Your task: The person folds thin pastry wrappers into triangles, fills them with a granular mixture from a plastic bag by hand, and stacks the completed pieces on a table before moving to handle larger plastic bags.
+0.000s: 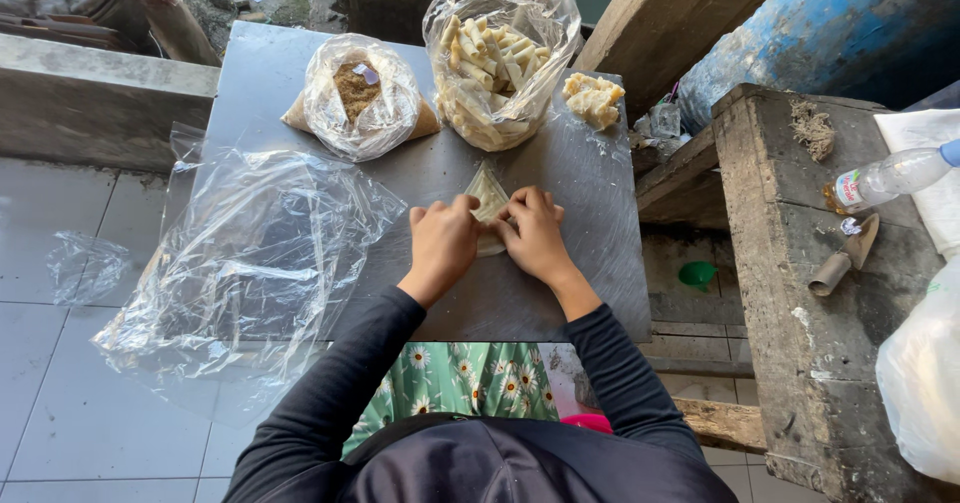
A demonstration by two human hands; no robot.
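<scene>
Pinching a thin, pale pastry wrapper (488,203) between the fingertips of both hands, the person kept it flat against the grey metal table (560,263). The left hand (443,243) and the right hand (535,235) sat close together, knuckles up, fingers curled onto the wrapper's edges from either side, so that the sheet formed a small triangle pointing away from the body. That grip looked suited to holding a fold in place. Just beyond the hands stood an open plastic bag of pale rolled sticks (497,58), within easy reach, and left of it a smaller bag of brown crumbly filling (360,98). A few loose rolled pieces (593,98) lay on the table's far right corner. Crumpled clear plastic sheeting (250,263) hung off the left side. A plastic bottle (885,175) lay on the rough bench (790,293) to the right.
</scene>
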